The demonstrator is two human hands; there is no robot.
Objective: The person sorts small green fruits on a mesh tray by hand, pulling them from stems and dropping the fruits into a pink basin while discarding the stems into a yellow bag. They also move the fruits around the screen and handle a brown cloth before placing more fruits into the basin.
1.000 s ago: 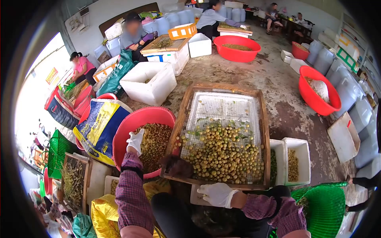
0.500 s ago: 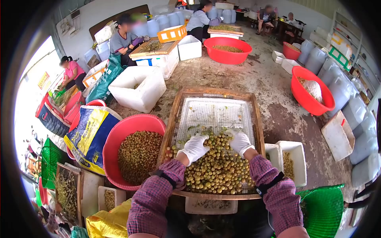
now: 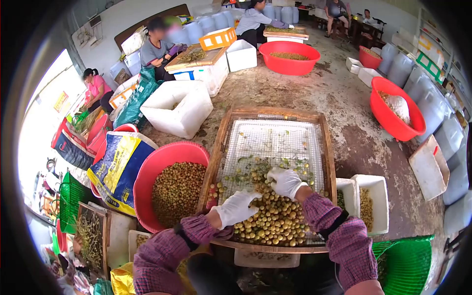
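Observation:
A wood-framed wire mesh screen (image 3: pixel 326 147) lies in front of me with a heap of small round yellow-green fruits (image 3: pixel 270 220) on its near half. My left hand (image 3: pixel 236 209), in a white glove, rests at the left side of the heap, fingers pointing right and loosely apart. Farther up, my right hand (image 3: pixel 286 183), also gloved, has its fingers bent down together at the heap's upper edge; what they hold, if anything, is hidden. Bits of leaf and stem (image 3: pixel 246 164) lie on the mesh just beyond the fruits.
A pink tub of fruits (image 3: pixel 178 191) stands left of the screen. White foam boxes (image 3: pixel 371 204) flank it on the right, above a green mesh basket (image 3: pixel 405 265). A larger foam box (image 3: pixel 177 108) and red tubs (image 3: pixel 289 56) stand farther off. Several people sit around the room.
My left hand has moved down toward the near left of the heap. My right hand has shifted left and down, its fingers bending inward. The whole view has swung slightly.

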